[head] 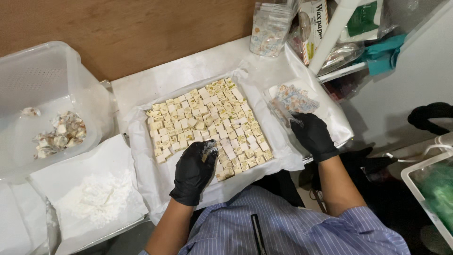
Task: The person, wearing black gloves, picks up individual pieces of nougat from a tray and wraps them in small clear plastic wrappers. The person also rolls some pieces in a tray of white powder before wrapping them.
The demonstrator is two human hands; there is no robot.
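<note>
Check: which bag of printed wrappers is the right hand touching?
The flat bag of wrappers beside the candy sheet, under the right hand; the other bag stands upright, untouched.

lighting: bright, even, from overhead; soft shadows under both gloved hands, mild glare on the white paper (155, 184) and the plastic tub (89, 94). sharpness: centre crisp, lower right corner dim. edges: slight wide-angle bending.
</note>
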